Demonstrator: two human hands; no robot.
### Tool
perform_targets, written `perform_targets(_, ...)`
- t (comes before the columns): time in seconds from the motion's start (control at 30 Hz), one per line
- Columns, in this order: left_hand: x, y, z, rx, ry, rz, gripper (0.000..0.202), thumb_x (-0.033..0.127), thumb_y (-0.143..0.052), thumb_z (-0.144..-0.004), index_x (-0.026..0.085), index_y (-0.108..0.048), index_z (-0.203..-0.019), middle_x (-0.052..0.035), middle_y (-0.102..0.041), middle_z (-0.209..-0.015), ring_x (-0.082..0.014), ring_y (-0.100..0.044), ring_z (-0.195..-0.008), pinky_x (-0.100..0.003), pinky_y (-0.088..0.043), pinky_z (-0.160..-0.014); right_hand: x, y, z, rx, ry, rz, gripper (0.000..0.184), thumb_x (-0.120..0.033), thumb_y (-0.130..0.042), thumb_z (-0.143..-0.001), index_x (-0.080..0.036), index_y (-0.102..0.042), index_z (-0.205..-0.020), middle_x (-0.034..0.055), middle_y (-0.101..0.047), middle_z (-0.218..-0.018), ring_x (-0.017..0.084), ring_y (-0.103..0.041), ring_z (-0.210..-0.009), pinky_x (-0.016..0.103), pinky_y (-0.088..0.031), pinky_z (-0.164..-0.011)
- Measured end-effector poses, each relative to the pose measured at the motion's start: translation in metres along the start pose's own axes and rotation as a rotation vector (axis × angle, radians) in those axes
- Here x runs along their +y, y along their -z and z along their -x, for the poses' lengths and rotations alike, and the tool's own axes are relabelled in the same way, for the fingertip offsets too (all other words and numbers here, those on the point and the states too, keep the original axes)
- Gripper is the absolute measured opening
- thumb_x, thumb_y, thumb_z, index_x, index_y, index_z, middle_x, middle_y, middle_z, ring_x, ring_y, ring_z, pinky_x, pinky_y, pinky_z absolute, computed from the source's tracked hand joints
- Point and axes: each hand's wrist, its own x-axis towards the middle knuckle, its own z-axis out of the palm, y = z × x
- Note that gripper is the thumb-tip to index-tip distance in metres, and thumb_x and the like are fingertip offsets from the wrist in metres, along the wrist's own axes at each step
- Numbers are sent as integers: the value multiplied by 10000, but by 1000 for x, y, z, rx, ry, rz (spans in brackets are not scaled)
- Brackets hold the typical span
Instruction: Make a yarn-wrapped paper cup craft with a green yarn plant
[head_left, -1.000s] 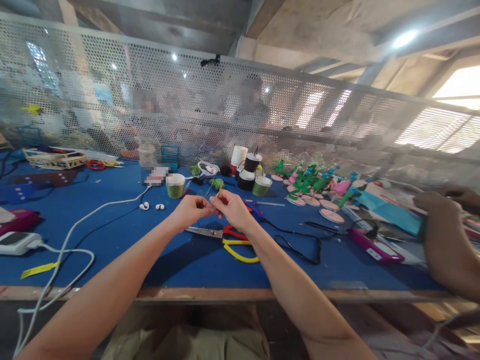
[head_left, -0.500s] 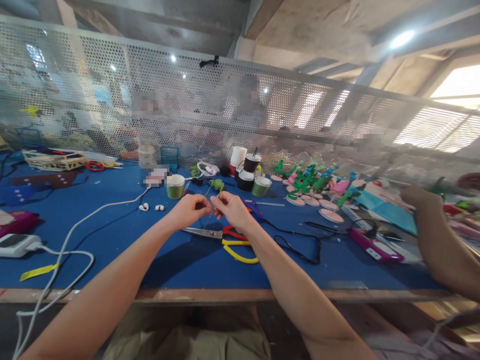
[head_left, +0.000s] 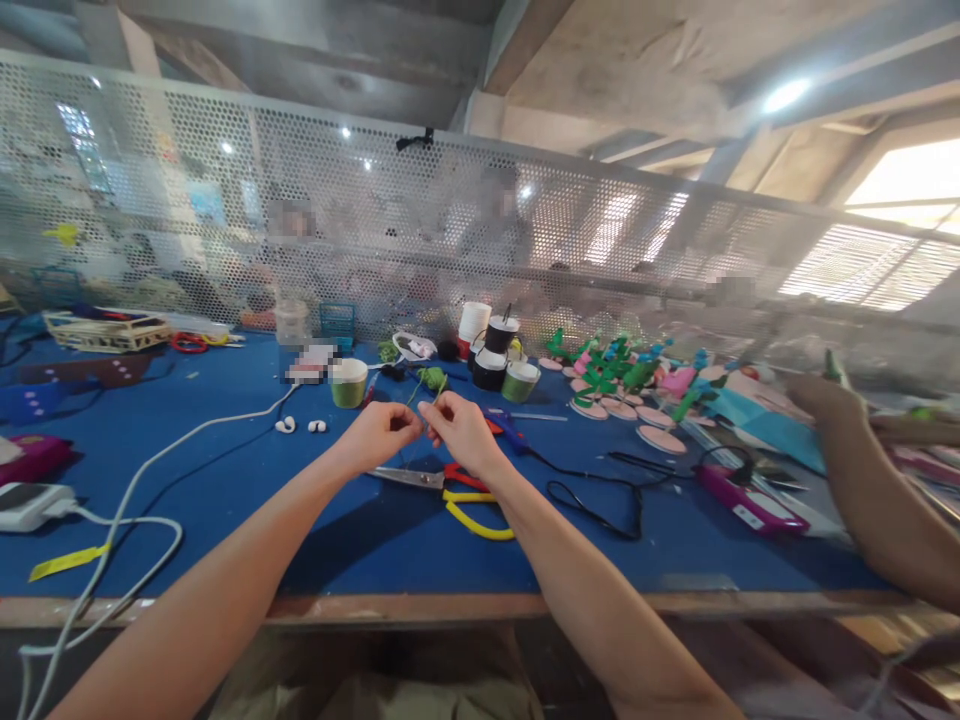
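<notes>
My left hand [head_left: 381, 434] and my right hand [head_left: 459, 430] meet above the middle of the blue table, both with fingertips pinched. Between them runs thin green yarn, its strand leading up to a small green yarn ball [head_left: 432, 379] just behind my hands. What exactly sits in each pinch is mostly covered by the fingers. Beneath my hands lies a pair of scissors [head_left: 409, 478] with red and yellow handles, partly behind my right wrist. A blue glue gun [head_left: 511, 430] with a black cord rests to the right of my right hand.
Paper cups [head_left: 490, 368] and a green cup [head_left: 349, 384] stand behind my hands. Green and pink craft pieces on round bases [head_left: 661, 438] fill the right side. Another person's arm [head_left: 862, 470] reaches in there. White cable [head_left: 180, 450] and earbuds [head_left: 286, 425] lie left; a purple power strip [head_left: 754, 500] lies right.
My hands stay together over the scissors, their fingertips slightly further apart with the yarn between them. The view has tilted a little, so everything sits slightly lower. The other person's arm shifts slightly.
</notes>
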Motion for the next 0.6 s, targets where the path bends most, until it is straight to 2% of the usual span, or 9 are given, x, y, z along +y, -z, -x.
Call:
perform_targets(0.23, -1, -4, 1, 49, 71, 60, 190, 308, -547, -609, 123, -509, -584, 39, -474, -524, -76, -392, -496, -203, -293, -484, -3, -3, 0, 33, 8, 27, 291, -389, -520, -700, -185, -388, -539, -54, -451, -440, 74, -425, -363, 205, -348, -383)
perform_targets(0.43, 3, -1, 4, -9, 103, 112, 219, 337, -566, -603, 123, -523, -578, 44, -489, -498, -73, -406, -479, -198, -297, -471, -6, 9, -1, -295, 5, -202, 254, -397, -563, -663, -160, -475, -641, -20, -541, -563, 81, -472, -466, 206, -399, -425)
perform_targets(0.6, 3, 2, 2, 1, 76, 112, 147, 265, -579, -584, 124, -540, -584, 32, -542, -537, -85, -459, -515, -205, -343, -519, -4, 8, -3, -216, -20, -133, 259, -401, -539, -678, -172, -442, -605, -53, -473, -470, 74, -437, -411, 201, -376, -396)
